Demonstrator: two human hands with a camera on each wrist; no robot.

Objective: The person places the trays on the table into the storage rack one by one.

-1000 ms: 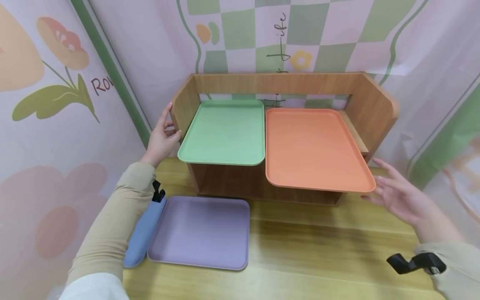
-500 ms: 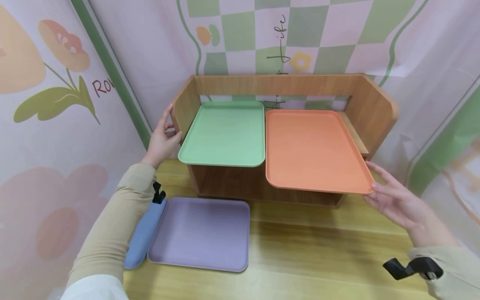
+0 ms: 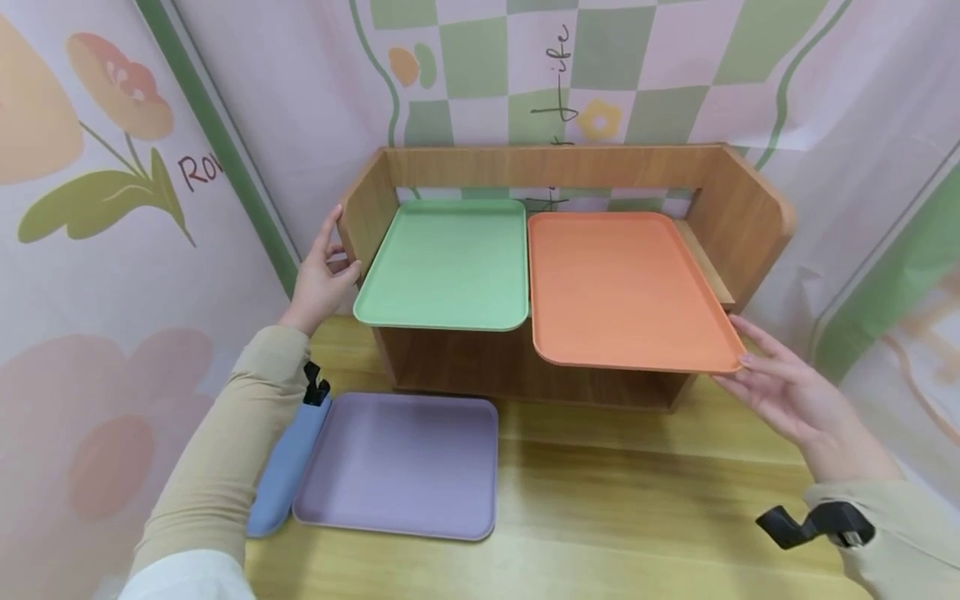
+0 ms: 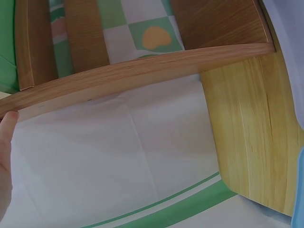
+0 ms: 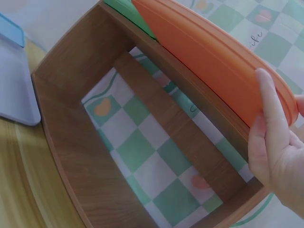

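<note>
On the small wooden shelf [image 3: 540,167] lie a green tray [image 3: 450,262] and an orange tray [image 3: 622,287] side by side. The orange one sticks out farther over the front. My right hand [image 3: 798,400] pinches its front right corner, with the thumb at the rim and a finger [image 5: 268,90] along the underside. At the shelf's left end, my left hand [image 3: 318,279] holds the side panel [image 4: 142,69] near its front edge; the left wrist view shows just one finger of it against the wood.
A purple tray [image 3: 401,467] rests on the wooden table [image 3: 600,508] in front of the shelf. Beside it, partly behind my left sleeve, is a blue tray [image 3: 285,475]. Printed cloth walls [image 3: 300,100] stand behind and at both sides. The shelf's lower compartment [image 5: 71,137] is open-fronted.
My right hand has come in from the right and taken hold of the orange tray's corner. That tray has slid slightly back onto the shelf. My left hand stays where it was.
</note>
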